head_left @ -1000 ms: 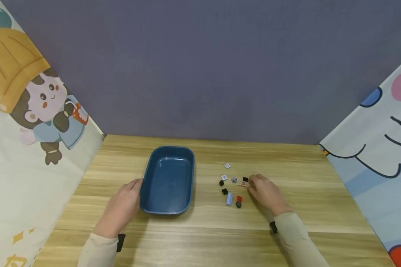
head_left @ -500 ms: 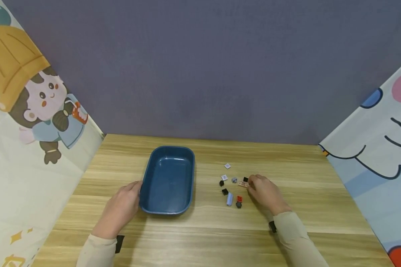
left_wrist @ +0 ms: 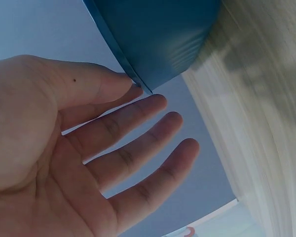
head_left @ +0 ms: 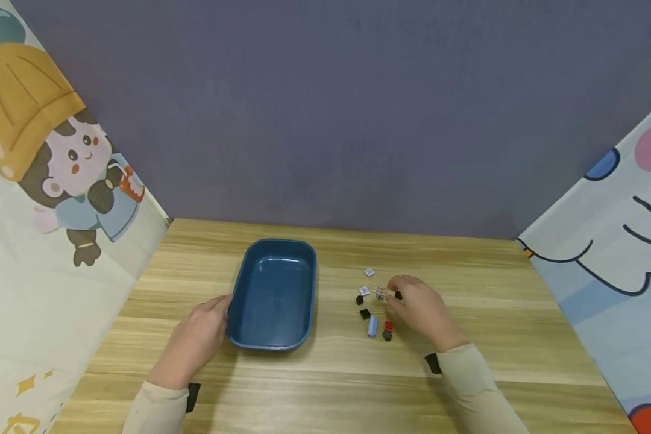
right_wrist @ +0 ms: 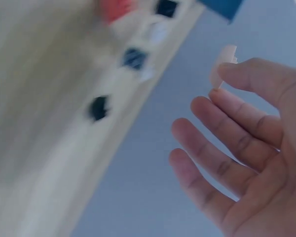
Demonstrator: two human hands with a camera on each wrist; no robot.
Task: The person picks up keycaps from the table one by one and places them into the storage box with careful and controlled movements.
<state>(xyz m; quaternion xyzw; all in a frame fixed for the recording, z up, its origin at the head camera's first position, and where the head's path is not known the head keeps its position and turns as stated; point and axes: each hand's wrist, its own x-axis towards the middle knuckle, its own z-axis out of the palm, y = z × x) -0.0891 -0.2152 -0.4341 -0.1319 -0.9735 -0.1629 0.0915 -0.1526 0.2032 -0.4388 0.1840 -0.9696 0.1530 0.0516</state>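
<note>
Your right hand (head_left: pixel 420 310) has a narrow grip, with thumb and forefinger pinching a small pale piece (right_wrist: pixel 223 67) while the other fingers reach out slightly bent. In the head view that piece is right of the blue bin (head_left: pixel 275 295), partly covering a small grey piece (head_left: pixel 379 296), and a black piece (head_left: pixel 398 295) shows right at your fingertips. Your left hand (head_left: pixel 201 337) is at the bin's left side, its thumb tip at the rim (whether that grip actually pinches the rim, I cannot tell). Between the bin and your right hand, on the wooden counter (head_left: pixel 325 392), lie two white tiles (head_left: pixel 364 291), two more dark pieces (head_left: pixel 365 314) and a light blue bar (head_left: pixel 372 326). Nearer you, a red piece (head_left: pixel 388 326) sits just beside a dark grey one (head_left: pixel 387 336).
</note>
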